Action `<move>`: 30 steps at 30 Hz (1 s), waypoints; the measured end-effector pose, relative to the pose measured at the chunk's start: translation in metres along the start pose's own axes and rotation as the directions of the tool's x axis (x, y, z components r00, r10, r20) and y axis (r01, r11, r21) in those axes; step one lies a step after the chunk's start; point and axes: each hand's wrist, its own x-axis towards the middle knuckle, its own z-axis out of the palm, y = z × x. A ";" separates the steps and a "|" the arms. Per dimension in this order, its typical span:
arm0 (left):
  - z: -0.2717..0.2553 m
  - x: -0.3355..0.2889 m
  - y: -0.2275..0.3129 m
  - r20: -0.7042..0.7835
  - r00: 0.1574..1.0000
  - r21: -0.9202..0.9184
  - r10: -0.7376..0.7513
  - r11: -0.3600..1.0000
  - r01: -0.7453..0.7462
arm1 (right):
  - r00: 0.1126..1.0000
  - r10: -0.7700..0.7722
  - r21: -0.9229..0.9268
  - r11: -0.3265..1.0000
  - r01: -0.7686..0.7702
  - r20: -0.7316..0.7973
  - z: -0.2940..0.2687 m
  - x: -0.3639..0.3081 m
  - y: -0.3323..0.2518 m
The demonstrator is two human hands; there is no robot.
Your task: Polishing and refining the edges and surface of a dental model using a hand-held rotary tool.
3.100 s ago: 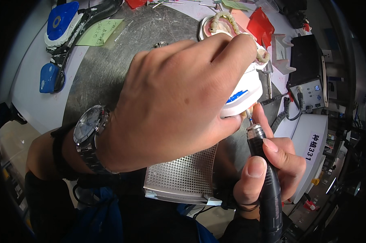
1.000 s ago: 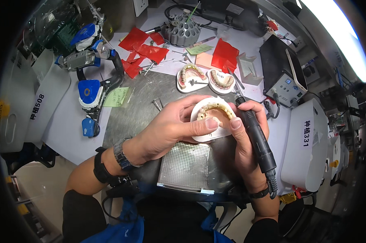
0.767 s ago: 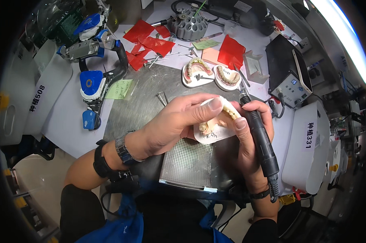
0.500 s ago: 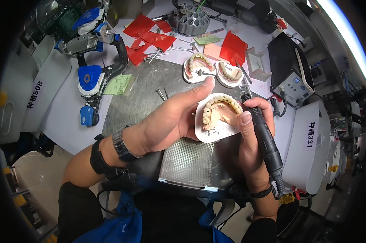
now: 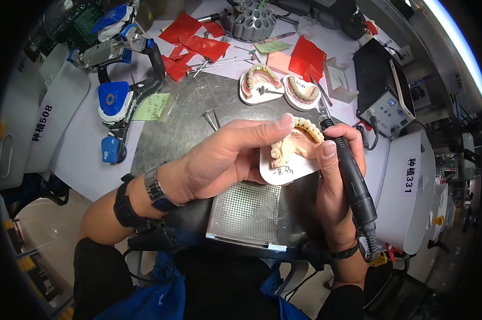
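A dental model [image 5: 297, 150], a plaster arch on a white base with a row of cream teeth, is held above the metal worktop. My left hand [image 5: 225, 152] is closed around its left side, thumb pressed on the teeth. My right hand [image 5: 334, 181] grips a black rotary handpiece [image 5: 354, 184], its slim front end pointing away from me, past the model. My right thumb and fingertips also touch the model's right edge. Just beyond lie two more dental models, one with gold-toned edging [image 5: 261, 85] and a smaller one [image 5: 301, 93].
A perforated metal grille [image 5: 245, 213] lies under my hands. At left stands a blue-and-black articulator [image 5: 114, 100]. Red sheets [image 5: 307, 57], a round bur holder [image 5: 248, 22] and loose metal pins are at the back. A black control box [image 5: 382, 88] and a grey bin [image 5: 406, 197] are at right.
My left thumb has moved from above the model onto its left teeth. The model has shifted slightly and tilted. My right hand keeps hold of the handpiece.
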 end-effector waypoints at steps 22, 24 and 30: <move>-0.008 0.001 0.000 0.435 0.411 0.855 0.802 -0.224 -0.467 | 0.743 -0.661 -0.232 0.711 0.664 0.102 -0.001 -0.017 0.010; -0.009 0.002 -0.003 0.435 0.386 0.843 0.813 -0.217 -0.493 | 0.713 -0.684 -0.239 0.674 0.699 0.155 0.000 -0.016 0.008; -0.010 0.002 -0.005 0.425 0.413 0.845 0.806 -0.190 -0.499 | 0.806 -0.580 -0.105 0.800 0.591 0.120 0.006 -0.026 0.003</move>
